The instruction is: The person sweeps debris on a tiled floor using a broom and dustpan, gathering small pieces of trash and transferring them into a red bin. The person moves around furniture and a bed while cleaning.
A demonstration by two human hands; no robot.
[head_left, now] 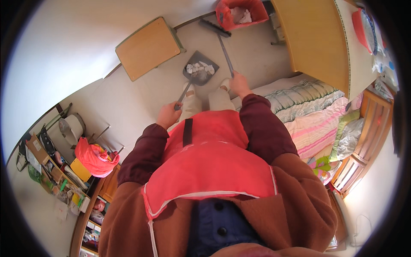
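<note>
My left hand (168, 115) is closed round the handle of a dark grey dustpan (210, 78), which is in front of my feet. Crumpled white paper scraps (199, 67) and some grey dust lie in the pan. In my right hand (241, 84) I grip the grey stick of a broom (225, 55). Its dark bristle head (215, 28) is farther off, beside a red-lined bin, apart from the dustpan. Both handles slant away from me.
The red-lined bin (222, 16) holds white paper. A wooden-topped stool or small table (147, 48) stands by the left wall. A yellow wooden desk (312, 36) and a bed with striped bedding (314, 128) are on the right. A grey chair (72, 128) and cluttered shelves are at left.
</note>
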